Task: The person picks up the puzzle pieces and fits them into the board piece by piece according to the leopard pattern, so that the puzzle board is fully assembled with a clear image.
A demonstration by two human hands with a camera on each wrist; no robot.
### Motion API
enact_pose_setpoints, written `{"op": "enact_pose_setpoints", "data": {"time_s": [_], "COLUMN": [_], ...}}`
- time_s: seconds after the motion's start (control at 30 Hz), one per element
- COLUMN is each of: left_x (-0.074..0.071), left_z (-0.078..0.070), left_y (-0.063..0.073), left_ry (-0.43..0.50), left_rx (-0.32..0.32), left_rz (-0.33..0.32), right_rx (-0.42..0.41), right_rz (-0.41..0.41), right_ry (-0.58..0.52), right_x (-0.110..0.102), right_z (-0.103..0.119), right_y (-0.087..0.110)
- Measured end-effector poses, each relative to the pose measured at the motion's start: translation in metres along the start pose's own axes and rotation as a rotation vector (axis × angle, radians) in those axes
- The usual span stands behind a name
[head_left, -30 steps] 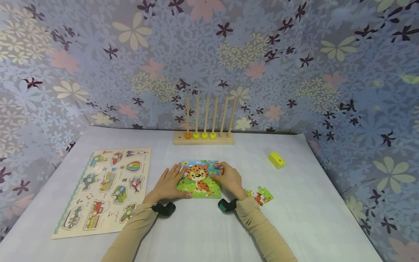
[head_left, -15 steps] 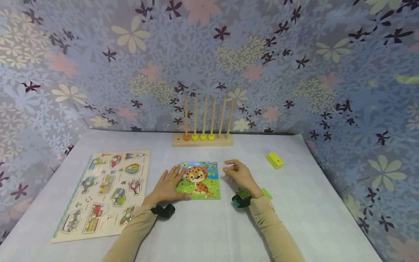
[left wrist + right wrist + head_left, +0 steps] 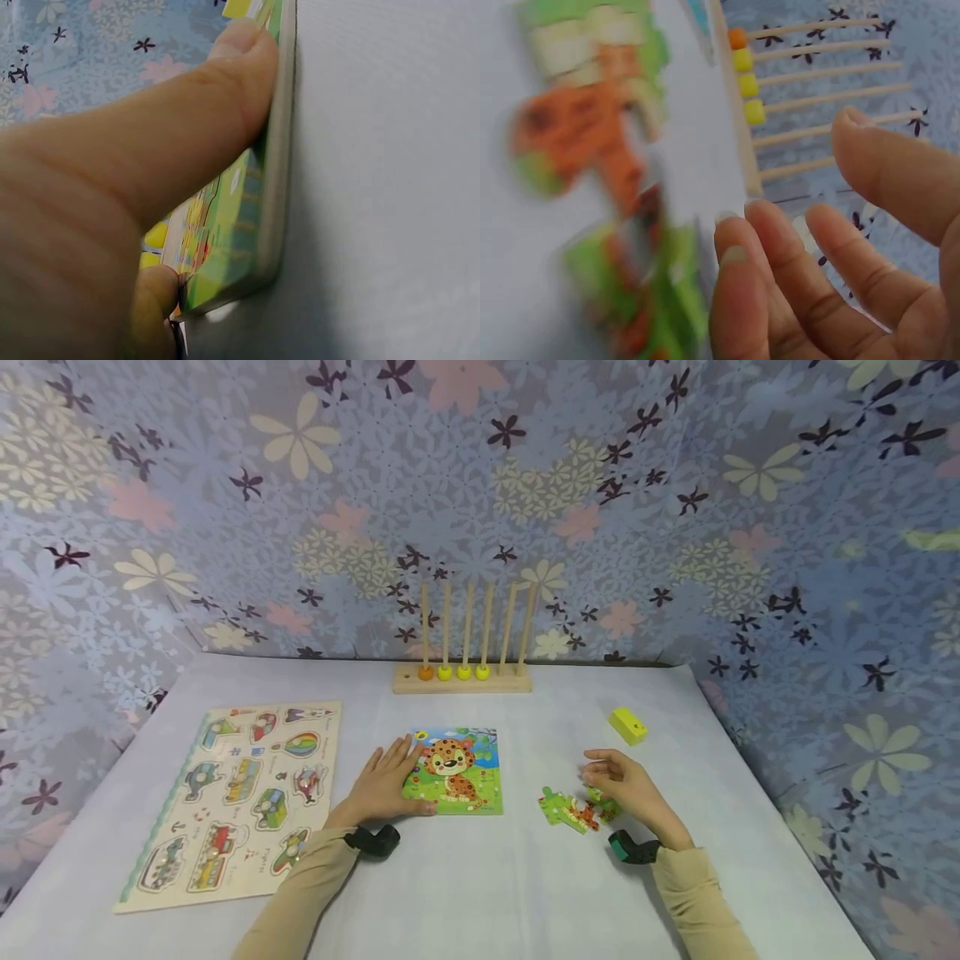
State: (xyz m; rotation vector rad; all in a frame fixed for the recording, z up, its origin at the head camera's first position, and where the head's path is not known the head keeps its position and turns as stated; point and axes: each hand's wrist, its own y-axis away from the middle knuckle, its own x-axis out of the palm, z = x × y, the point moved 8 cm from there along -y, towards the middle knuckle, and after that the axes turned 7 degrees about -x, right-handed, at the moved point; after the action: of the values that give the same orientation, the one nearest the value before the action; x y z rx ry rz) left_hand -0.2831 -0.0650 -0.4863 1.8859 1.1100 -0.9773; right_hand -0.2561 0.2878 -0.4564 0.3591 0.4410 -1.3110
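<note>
A square leopard jigsaw puzzle [image 3: 480, 781] lies at the middle of the table, its picture bright green and blue. My left hand [image 3: 382, 787] rests on its left side with fingers spread; in the left wrist view the thumb [image 3: 202, 97] lies along the board's edge. Off to the right, several loose jigsaw pieces [image 3: 562, 810] in green and orange form a small cluster. Over the right part of that cluster hovers my right hand [image 3: 628, 789], fingers loosely bent and nothing between them. The right wrist view shows the pieces [image 3: 577, 135] blurred beside the fingertips.
A wooden bead stand [image 3: 461, 683] with upright pegs, one orange and several yellow beads stands at the back. A vehicle peg-puzzle board [image 3: 225, 810] covers the table's left side. A yellow block [image 3: 627, 727] lies behind the right hand.
My right hand has left the leopard puzzle's right edge and moved right, to the loose pieces. The left hand has stayed on the puzzle.
</note>
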Motion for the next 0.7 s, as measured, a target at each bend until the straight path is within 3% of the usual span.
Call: {"op": "enact_pose_setpoints", "data": {"time_s": [0.13, 0.23, 0.33, 0.53, 0.7], "left_x": [0.0, -0.002, -0.003, -0.001, 0.001], "left_z": [-0.001, -0.001, -0.001, 0.001, 0.002], "left_y": [0.0, 0.0, 0.0, -0.001, -0.002], "left_ry": [0.005, 0.005, 0.005, -0.004, -0.003], "left_rx": [0.002, -0.001, 0.002, -0.003, -0.006], "left_rz": [0.008, -0.001, -0.011, 0.001, -0.001], "right_rx": [-0.033, -0.075, -0.061, 0.014, -0.039], "right_rz": [-0.025, -0.06, -0.091, -0.036, -0.007], "right_ry": [0.003, 0.06, 0.142, 0.212, 0.232], "right_x": [-0.004, -0.007, -0.011, -0.011, -0.007], "right_z": [-0.008, -0.011, -0.014, -0.019, -0.014], "right_y": [0.018, 0.028, 0.036, 0.041, 0.04]}}
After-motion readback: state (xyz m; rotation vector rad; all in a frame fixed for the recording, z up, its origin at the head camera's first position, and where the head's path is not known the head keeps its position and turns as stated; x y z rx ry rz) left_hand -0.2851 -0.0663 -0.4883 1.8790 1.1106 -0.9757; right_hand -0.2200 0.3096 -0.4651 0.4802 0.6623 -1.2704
